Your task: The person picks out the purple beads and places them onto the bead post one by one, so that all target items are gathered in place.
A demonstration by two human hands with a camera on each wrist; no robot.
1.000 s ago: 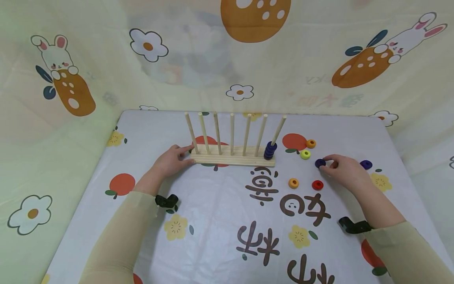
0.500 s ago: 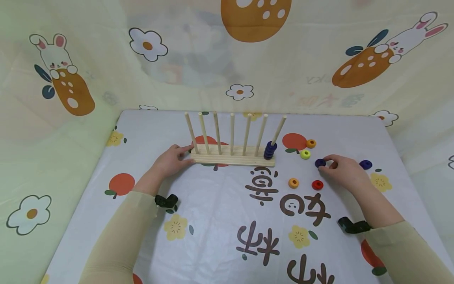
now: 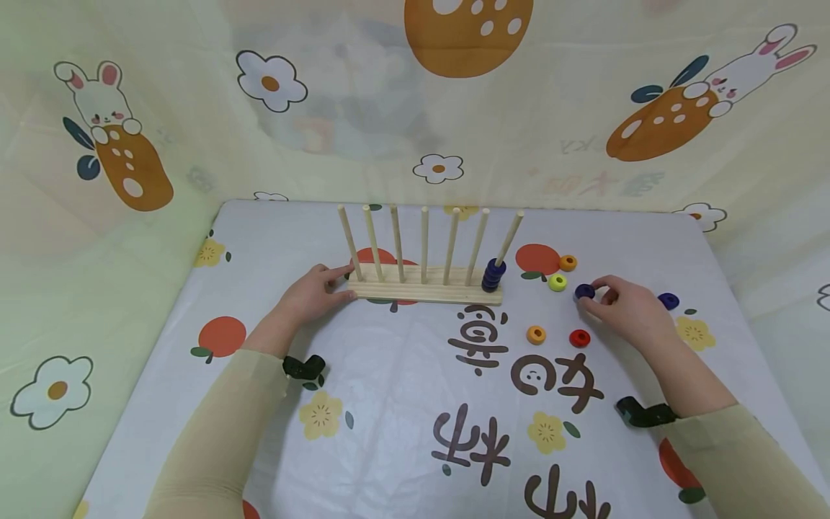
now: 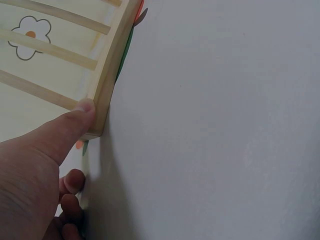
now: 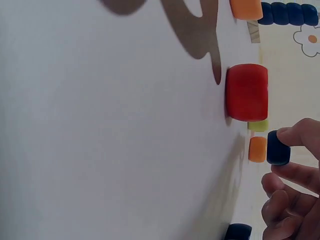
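A wooden peg stand (image 3: 424, 291) with a row of upright pegs stands at the middle of the table. Dark blue beads (image 3: 493, 275) are stacked on its rightmost peg. My left hand (image 3: 314, 295) holds the left end of the base between thumb and index finger; the thumb (image 4: 75, 122) lies on the base edge in the left wrist view. To the right, thumb and index finger of my right hand (image 3: 625, 310) pinch a dark blue bead (image 5: 278, 148). The right wrist view shows this bead raised off the tabletop, its other fingers curled below.
An orange bead (image 3: 568, 263) and a yellow-green bead (image 3: 557, 282) lie between stand and right hand. Nearer are another orange bead (image 3: 536, 334) and a red bead (image 3: 580, 338). Behind the right hand lies another dark blue bead (image 3: 668, 300). A patterned cloth wall rises behind the table.
My right hand has lifted the pinched dark blue bead slightly, from the tabletop. The left hand and the peg stand have stayed in place.
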